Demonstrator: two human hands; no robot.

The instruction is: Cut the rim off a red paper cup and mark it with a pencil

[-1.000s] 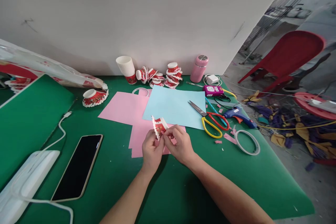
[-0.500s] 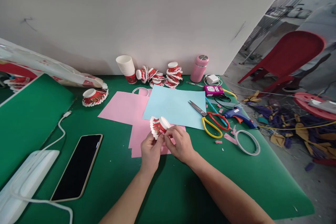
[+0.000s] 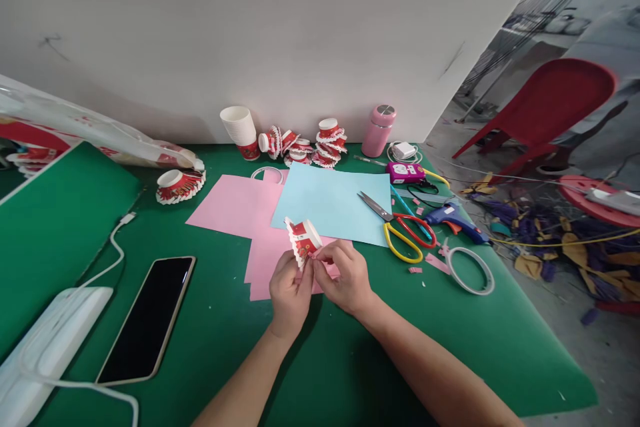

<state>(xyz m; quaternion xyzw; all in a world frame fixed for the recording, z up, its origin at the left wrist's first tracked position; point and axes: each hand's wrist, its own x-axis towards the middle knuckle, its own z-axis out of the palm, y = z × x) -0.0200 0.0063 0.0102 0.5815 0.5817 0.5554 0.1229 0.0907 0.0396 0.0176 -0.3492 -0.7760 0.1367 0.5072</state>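
Note:
My left hand [image 3: 291, 293] grips a red and white paper cup [image 3: 305, 240], its side cut into strips that fan out like a frill and its white base facing up and right. My right hand [image 3: 345, 277] is closed in a pinch against the cup's lower side; a tiny pink bit shows at the fingertips, too small to name. Both hands are above pink paper sheets [image 3: 227, 203] and a light blue sheet [image 3: 325, 197]. Right of them lie scissors [image 3: 395, 220] with one red and one yellow handle, blades slightly apart.
Along the wall stand stacked paper cups [image 3: 239, 127], several frilled cups [image 3: 330, 143] and a pink bottle [image 3: 379, 130]. A blue glue gun [image 3: 455, 219], a tape roll [image 3: 470, 271] and pink scraps lie at right. Left are a phone [image 3: 147, 320], a cable and another frilled cup [image 3: 180, 185].
The cup has tilted in my left hand, so its frill is now seen more edge-on and its printed side shows more. Both hands stay in nearly the same place.

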